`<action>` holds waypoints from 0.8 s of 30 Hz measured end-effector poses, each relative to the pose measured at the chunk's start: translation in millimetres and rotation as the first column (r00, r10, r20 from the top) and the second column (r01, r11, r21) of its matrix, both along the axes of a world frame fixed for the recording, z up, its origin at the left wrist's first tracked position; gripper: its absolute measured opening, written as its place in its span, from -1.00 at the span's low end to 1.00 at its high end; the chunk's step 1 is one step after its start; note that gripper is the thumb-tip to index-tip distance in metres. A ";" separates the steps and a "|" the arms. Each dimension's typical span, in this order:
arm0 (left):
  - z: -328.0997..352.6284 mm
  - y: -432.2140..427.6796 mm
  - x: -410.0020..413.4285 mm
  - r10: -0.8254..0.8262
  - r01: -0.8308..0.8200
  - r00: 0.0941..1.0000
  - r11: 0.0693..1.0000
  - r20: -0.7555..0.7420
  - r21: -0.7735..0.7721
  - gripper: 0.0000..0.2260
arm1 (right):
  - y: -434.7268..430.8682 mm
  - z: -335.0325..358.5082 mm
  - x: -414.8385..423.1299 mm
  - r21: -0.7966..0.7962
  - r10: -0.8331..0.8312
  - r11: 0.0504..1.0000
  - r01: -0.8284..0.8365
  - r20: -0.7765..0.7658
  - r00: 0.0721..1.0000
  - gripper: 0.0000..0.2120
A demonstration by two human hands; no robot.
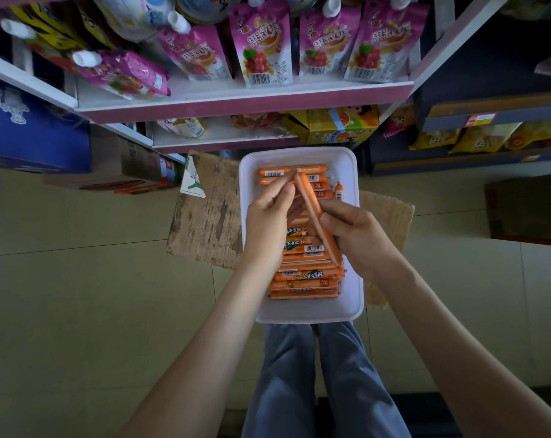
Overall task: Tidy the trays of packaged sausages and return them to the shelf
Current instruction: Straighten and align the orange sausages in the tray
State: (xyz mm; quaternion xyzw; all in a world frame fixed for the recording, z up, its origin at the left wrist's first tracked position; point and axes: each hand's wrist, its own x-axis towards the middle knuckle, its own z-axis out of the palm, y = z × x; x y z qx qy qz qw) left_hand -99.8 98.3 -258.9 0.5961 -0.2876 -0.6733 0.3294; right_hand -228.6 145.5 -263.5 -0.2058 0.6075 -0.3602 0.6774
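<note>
A white plastic tray point(350, 172) lies on a worn cardboard sheet point(204, 222) on the floor, below the pink-edged shelf point(245, 102). Orange packaged sausages point(305, 276) lie in it in crosswise rows, with two more rows at the far end. One orange sausage point(312, 203) is lifted at a slant above the rows. My left hand point(271, 216) pinches its far tip. My right hand point(356, 238) grips its near half with curled fingers. A short sausage point(339, 191) lies apart by the tray's right wall.
Purple drink pouches point(261, 49) hang over the upper shelf. The lower shelf holds a yellow carton point(340, 124) and some packets. A blue box point(30, 128) and brown cartons stand on the left. Dark shelving with yellow packs point(482, 137) is on the right. My legs are below the tray.
</note>
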 end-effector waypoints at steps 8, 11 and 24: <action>-7.8 0.4 8.6 -0.248 0.249 0.968 0.968 -0.048 0.032 -0.66 | 2.0 -4.6 -11.2 0.198 -0.278 0.958 0.209 0.455 0.846 -0.72; -12.0 2.0 12.7 -0.342 0.344 0.938 0.938 -0.048 0.033 -0.66 | 2.3 -8.3 -12.5 0.192 -0.263 0.963 0.190 0.505 0.822 -0.69; -88.9 22.4 37.3 -0.524 0.818 0.238 0.562 0.818 0.122 -0.64 | 7.3 -90.2 -4.5 0.225 0.486 0.790 -0.570 -0.797 0.359 -0.68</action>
